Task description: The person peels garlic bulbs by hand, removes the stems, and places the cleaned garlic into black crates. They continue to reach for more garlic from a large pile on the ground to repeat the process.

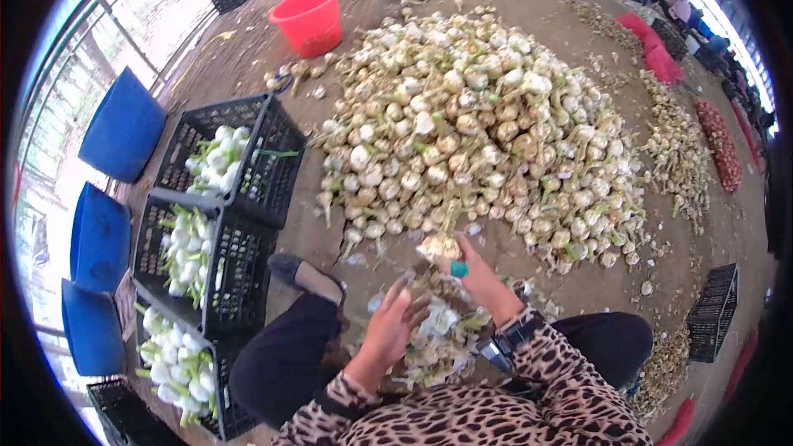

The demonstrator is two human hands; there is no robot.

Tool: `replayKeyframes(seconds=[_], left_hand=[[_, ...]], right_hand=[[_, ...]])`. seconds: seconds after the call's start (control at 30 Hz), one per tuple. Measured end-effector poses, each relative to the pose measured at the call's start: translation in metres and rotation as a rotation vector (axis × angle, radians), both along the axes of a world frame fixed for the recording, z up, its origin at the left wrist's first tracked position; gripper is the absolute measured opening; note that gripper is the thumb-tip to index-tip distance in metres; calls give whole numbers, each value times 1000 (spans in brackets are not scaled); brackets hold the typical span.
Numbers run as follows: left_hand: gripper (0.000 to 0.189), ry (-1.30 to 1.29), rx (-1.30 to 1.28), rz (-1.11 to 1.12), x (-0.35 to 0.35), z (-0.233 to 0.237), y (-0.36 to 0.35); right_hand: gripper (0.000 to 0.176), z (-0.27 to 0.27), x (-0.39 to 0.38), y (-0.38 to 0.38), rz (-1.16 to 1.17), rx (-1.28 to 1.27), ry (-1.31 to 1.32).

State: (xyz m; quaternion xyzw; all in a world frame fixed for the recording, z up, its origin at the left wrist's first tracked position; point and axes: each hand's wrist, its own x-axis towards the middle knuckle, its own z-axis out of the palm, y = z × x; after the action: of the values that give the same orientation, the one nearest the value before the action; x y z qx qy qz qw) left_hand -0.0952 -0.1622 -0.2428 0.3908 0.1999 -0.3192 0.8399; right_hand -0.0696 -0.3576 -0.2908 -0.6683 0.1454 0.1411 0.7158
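My right hand [483, 282] is closed around a garlic bulb [438, 248], whose stem points up and away from me. Something green [458, 268] shows on or against the fingers of that hand; I cannot make out what it is. To the left and lower, my left hand [390, 332] is held with its fingers apart and nothing visible in them. Under both hands lies a litter of peeled garlic skins [442, 334] on the ground. Just beyond them rises a large heap of untrimmed garlic bulbs [487, 124].
Black crates [248, 260] with cleaned white garlic [188, 256] stand in a row at my left. Blue tubs [124, 125] line the railing behind them. A red basin [310, 25] sits beyond the heap. To the right are a black crate [713, 314] and a filled red net sack [719, 146].
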Motion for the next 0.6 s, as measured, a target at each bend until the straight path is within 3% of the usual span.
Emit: replayKeyframes(seconds=[0.1, 0.17, 0.2, 0.23, 0.27, 0.3, 0.37, 0.43, 0.6], left_hand=[[46, -83, -198, -77, -2, 5, 5], [45, -119, -321, -110, -8, 13, 6], [46, -173, -231, -84, -14, 18, 6], [47, -230, -141, -61, -19, 24, 4], [49, -286, -52, -40, -23, 28, 2], [63, -386, 133, -24, -25, 26, 2], [75, -760, 551, -130, -31, 29, 5], [83, -1094, 907, -175, -34, 34, 4], [85, -1278, 1084, -139, -40, 48, -2]], right_hand=[[85, 51, -42, 26, 298, 41, -16], [83, 55, -58, 27, 245, 69, -156], [81, 55, -65, 26, 214, 80, -229], [68, 41, -65, 24, 148, 61, -371], [64, 49, -69, 22, 90, 136, -280], [60, 63, -73, 20, 30, 210, -187], [46, 78, -83, 26, -97, 344, -16], [44, 95, -86, 38, -124, 397, 154], [42, 103, -87, 50, -195, 485, 198]])
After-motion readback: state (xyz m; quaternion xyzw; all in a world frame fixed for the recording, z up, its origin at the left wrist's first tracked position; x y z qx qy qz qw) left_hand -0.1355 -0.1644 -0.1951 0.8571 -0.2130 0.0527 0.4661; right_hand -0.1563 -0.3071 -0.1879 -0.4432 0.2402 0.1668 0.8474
